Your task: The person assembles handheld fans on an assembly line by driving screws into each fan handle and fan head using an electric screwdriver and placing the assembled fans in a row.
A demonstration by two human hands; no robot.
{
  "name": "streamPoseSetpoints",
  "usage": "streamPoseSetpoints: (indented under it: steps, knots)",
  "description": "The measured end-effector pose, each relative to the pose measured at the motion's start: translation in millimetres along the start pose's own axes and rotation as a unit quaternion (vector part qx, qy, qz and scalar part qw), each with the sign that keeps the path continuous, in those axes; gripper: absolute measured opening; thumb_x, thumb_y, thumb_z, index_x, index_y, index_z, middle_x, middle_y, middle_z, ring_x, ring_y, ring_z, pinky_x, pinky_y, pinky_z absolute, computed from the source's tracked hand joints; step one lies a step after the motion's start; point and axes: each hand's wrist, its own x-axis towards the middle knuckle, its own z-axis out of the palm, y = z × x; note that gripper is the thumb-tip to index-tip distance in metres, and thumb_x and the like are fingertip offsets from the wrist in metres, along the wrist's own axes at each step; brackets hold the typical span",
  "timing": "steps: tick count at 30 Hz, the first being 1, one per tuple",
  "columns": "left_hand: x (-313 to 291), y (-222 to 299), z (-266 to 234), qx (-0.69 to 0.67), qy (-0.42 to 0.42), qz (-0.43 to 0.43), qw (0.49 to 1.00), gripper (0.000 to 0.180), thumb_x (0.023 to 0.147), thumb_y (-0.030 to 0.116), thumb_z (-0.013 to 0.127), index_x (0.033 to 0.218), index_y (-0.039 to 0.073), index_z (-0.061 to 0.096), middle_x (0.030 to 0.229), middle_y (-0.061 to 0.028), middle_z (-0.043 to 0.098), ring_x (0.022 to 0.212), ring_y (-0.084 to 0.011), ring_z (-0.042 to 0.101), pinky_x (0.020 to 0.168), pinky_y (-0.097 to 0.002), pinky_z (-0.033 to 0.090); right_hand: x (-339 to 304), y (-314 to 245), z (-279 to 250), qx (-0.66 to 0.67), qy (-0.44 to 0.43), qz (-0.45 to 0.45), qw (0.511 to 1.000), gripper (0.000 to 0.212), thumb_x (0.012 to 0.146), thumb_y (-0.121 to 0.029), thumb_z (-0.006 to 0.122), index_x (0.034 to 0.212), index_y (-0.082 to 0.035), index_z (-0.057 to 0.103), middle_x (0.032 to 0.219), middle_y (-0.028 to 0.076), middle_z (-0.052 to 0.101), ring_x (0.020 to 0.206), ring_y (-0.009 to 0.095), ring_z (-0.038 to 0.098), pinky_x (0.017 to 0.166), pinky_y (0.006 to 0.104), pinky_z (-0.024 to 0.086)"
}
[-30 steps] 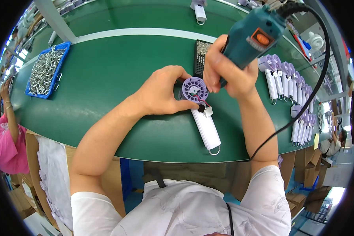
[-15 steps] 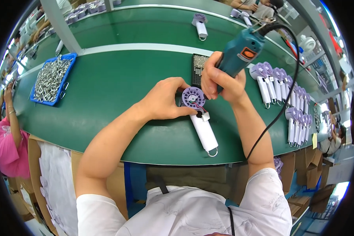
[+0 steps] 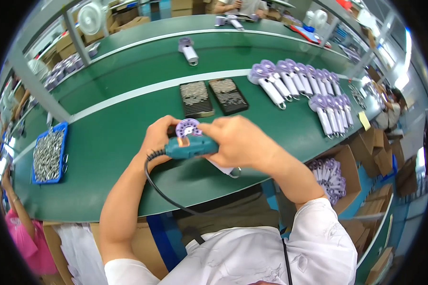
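My left hand (image 3: 158, 135) grips the round purple head of a handheld fan (image 3: 188, 126) from its left side. The fan lies on the green bench, its white handle slanting toward the near edge with a metal loop at its end. In my right hand (image 3: 240, 142) is a teal corded electric screwdriver (image 3: 188, 148), closed in my fingers. The tool is held sideways across the fan, its corded end over my left wrist, covering part of the handle. My right fingers are next to the fan head's right rim. The tool's tip is hidden.
Two black screw trays (image 3: 196, 99) stand beyond the fan. Rows of finished-looking fans (image 3: 290, 78) lie at the right. A blue tray (image 3: 64, 147) of metal loops sits at the left. One fan (image 3: 189, 51) lies across the white divider. A carton of fans (image 3: 330, 180) stands below right.
The screwdriver has turned from raised and tilted to lying sideways, its corded end swinging left over my left wrist. My head view has shifted right. My left hand keeps hold of the fan.
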Motion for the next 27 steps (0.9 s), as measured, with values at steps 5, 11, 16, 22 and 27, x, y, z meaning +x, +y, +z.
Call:
streamPoseSetpoints:
  steps: [5,11,16,22,27]
  knots:
    - [-2.4,24.1,17.6,0.11,0.017,0.091,0.99,0.06,0.062,0.03,0.098,0.104,0.001,0.068,0.095,-0.009,0.071,0.089,-0.0207,0.069,0.078,-0.0346,0.055,-56.7,-5.5,11.8,-0.089,-0.12,0.159,0.976,0.064,0.08,-0.038,0.079,0.122,0.008,0.064,0.083,0.02,0.068,0.074,0.039,0.069,0.068,0.0454,0.057]
    - [-7.8,18.9,12.9,0.072,0.02,0.167,0.983,0.055,0.074,0.022,0.091,0.117,0.0,0.065,0.101,-0.0106,0.072,0.091,-0.0208,0.069,0.075,-0.0326,0.054,-126.1,21.6,-20.5,-0.13,-0.034,0.233,0.963,0.048,0.074,-0.026,0.081,0.116,-0.006,0.068,0.079,0.018,0.069,0.071,0.039,0.069,0.065,0.0469,0.057]
    - [-2.6,18.8,10.2,0.066,0.033,0.124,0.989,0.041,0.08,0.015,0.086,0.113,-0.001,0.067,0.094,-0.0096,0.073,0.084,-0.0188,0.069,0.071,-0.0306,0.054,-195.1,67.0,-72.2,-0.205,0.059,0.418,0.883,0.029,0.075,-0.024,0.082,0.096,-0.006,0.074,0.074,0.025,0.067,0.075,0.045,0.066,0.071,0.0503,0.055]
    - [5.7,14.1,16.4,0.054,0.039,0.106,0.992,0.027,0.083,0.012,0.082,0.104,-0.001,0.07,0.086,-0.0072,0.073,0.076,-0.0148,0.067,0.065,-0.0268,0.052,-217.3,146.4,-101.4,-0.301,0.022,0.493,0.816,0.033,0.079,-0.028,0.081,0.085,0.002,0.07,0.083,0.026,0.071,0.083,0.043,0.07,0.078,0.0495,0.057]
    - [29.7,10.9,5.6,0.043,0.121,0.051,0.99,0.016,0.09,0.013,0.078,0.095,-0.001,0.073,0.08,-0.0035,0.069,0.073,-0.0075,0.061,0.064,-0.0238,0.048,-209.4,140.4,-84.5,-0.335,0.091,0.435,0.831,0.042,0.078,-0.021,0.08,0.109,0.005,0.065,0.089,0.025,0.069,0.082,0.044,0.068,0.074,0.05,0.055]
